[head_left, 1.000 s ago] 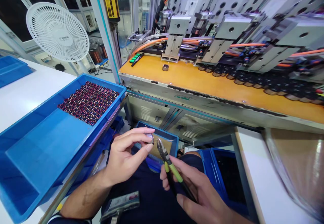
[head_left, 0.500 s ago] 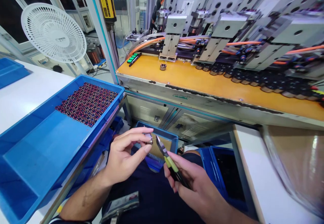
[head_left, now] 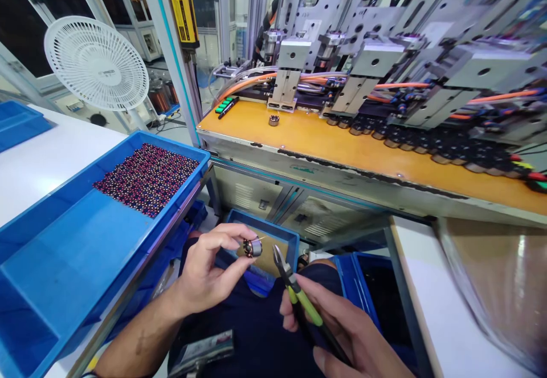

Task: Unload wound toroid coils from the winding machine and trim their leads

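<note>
Between thumb and fingertips, my left hand (head_left: 213,264) grips a small motor stator (head_left: 253,247), a metal ring with copper windings inside. A thin wire end sticks out from it toward the right. My right hand (head_left: 337,321) is wrapped around the green-and-black handles of a pair of cutting pliers (head_left: 301,295). The plier jaws point up and left, slightly parted, a short gap to the right of the stator. Below both hands is a blue bin (head_left: 293,247) with a brown bottom.
At left, a blue tray (head_left: 77,241) holds many small dark-and-red parts. One stator (head_left: 274,120) sits on the orange bench (head_left: 307,138), and a row of black-topped ones (head_left: 427,138) lines the machine's foot. A white fan (head_left: 98,64) stands behind the tray.
The stator has been turned in my left hand, so its windings now show. The pliers have moved down and right, away from it, and their jaws have opened wider.
</note>
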`<state>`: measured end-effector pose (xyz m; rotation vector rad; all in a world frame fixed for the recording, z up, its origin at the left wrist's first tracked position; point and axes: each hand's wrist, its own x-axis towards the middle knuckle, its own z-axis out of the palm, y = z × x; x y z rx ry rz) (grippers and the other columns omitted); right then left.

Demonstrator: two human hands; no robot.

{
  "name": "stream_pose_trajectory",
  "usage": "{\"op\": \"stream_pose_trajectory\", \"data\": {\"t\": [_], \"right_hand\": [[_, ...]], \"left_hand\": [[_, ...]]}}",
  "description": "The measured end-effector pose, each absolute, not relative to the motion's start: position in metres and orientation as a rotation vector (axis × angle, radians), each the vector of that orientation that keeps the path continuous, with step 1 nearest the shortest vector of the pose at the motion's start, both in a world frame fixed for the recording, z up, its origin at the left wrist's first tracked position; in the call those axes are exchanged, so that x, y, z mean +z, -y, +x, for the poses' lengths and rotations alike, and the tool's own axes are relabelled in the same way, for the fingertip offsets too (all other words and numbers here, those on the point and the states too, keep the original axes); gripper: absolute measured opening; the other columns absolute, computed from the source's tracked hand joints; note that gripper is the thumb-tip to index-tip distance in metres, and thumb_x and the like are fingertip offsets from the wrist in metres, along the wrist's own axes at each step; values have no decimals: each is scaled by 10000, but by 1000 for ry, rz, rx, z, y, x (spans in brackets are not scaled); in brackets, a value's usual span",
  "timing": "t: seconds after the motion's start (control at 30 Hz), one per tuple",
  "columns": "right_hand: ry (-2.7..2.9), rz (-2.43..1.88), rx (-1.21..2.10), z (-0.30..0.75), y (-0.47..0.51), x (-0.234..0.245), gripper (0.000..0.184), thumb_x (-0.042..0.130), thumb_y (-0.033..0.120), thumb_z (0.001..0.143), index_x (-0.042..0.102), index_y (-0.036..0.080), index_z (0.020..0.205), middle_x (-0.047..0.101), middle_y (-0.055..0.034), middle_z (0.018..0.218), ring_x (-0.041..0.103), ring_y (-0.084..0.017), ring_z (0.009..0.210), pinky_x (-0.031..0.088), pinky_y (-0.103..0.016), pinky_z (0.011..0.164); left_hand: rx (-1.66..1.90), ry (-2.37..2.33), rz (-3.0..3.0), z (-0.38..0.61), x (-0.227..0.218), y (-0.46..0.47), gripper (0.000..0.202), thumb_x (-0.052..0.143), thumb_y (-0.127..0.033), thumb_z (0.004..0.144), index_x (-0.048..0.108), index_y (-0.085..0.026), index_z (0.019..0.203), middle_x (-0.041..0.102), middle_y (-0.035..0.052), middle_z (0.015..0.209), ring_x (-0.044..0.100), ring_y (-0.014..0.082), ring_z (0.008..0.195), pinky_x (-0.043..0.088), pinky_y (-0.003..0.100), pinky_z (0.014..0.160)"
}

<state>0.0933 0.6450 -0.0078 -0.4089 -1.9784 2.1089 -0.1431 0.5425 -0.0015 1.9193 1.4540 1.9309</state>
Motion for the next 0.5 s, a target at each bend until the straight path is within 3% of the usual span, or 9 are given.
{"op": "stream_pose_trajectory", "data": {"t": [0.2,0.5], "right_hand": [[2028,-410,2073,85,-639,1,572,605,335,923,444,253,1466,626,-145,1205,620,-253,1115,484,-443,1034],[1979,-364,2151,80,-639,-2,552,579,325,941,433,281,1471,621,-131,1188,644,-233,1034,503,-443,990]], "left_hand": [[1963,-1448,1864,-140,-1,-541,508,661,108,744,492,-210,1102,710,74,1077,698,202,1035,579,382,916],[1965,-1447,1838,-139,4,-538,412,651,65,782,515,-207,1060,740,84,1044,711,206,1005,578,399,911]]}}
